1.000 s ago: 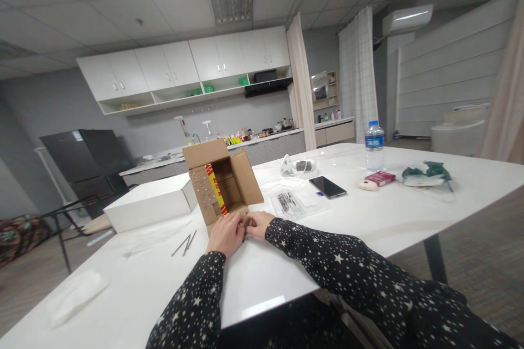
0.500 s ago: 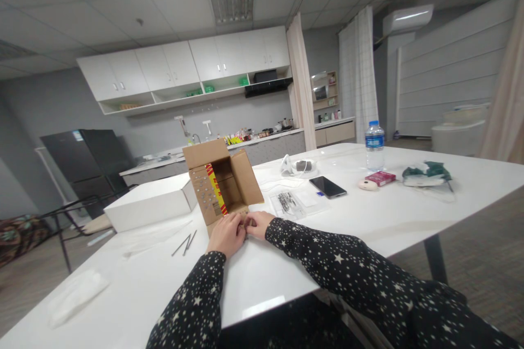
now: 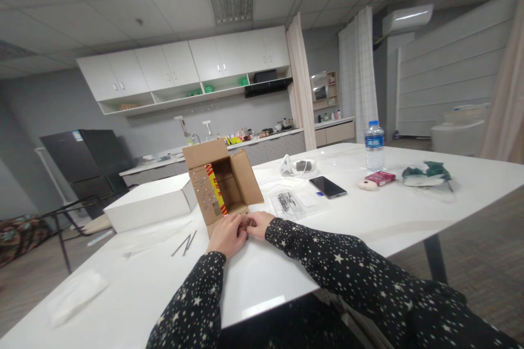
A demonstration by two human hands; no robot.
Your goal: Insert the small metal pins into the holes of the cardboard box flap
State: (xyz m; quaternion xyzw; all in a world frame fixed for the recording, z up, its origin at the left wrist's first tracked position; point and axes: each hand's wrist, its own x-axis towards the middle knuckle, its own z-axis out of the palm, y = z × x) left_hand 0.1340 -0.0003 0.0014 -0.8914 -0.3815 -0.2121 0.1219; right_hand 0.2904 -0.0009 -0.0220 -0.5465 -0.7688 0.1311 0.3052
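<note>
An open cardboard box [image 3: 233, 174] stands on its side, its mouth toward me and its flaps spread. Its left flap carries a yellow and red tape strip and many small grey dots. My left hand [image 3: 227, 233] is closed at the near lower flap, with fingers curled over its edge. Close against it, my right hand [image 3: 258, 224] is also closed, its fingertips pinched together at the same flap. Whatever lies between those fingertips is hidden. To the right is a clear plastic bag [image 3: 289, 204] with dark slim pieces.
Two thin metal rods [image 3: 187, 244] lie left of the box, near a white box [image 3: 149, 202] and a crumpled white wrapper [image 3: 77, 297]. A phone [image 3: 327, 186], a water bottle [image 3: 374, 147], a pink-red packet [image 3: 380, 178] and a green bundle [image 3: 428, 173] sit rightward on the white table.
Both hands stay at the box's near flap; only the fingers shift very slightly. Nothing else has visibly moved.
</note>
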